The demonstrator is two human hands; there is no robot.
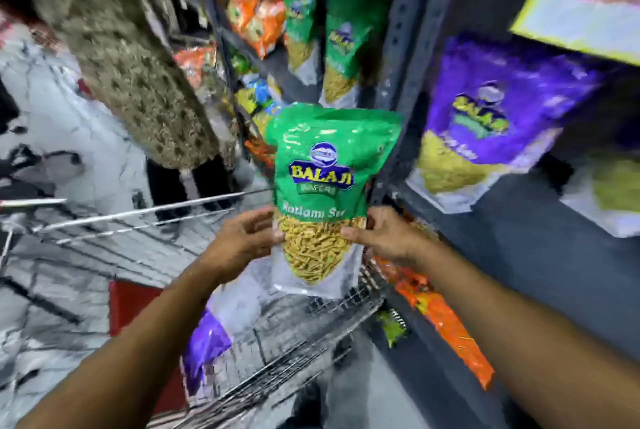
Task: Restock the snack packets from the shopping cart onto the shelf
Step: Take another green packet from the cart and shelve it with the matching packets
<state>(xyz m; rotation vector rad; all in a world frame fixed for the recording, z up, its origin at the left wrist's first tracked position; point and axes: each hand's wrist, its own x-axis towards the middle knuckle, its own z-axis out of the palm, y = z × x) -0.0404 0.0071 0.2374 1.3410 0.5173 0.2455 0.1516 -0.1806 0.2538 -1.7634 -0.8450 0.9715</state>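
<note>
Above the cart [242, 324], both hands [242, 241] grasp the green packet [325, 165]; better keep it upright beside matching green packets [343, 47] on the shelf [519, 238].

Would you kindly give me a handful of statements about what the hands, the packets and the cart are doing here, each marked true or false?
1. Both hands hold the green packet by its lower part. True: the left hand and the right hand grip its two sides.
2. The green packet lies flat in the shopping cart. False: it is held upright above the cart.
3. A purple packet is in the cart. True.
4. The purple packets on the shelf stand left of the held packet. False: they are to its right.
5. The held packet is torn open. False: no tear is visible.
</note>
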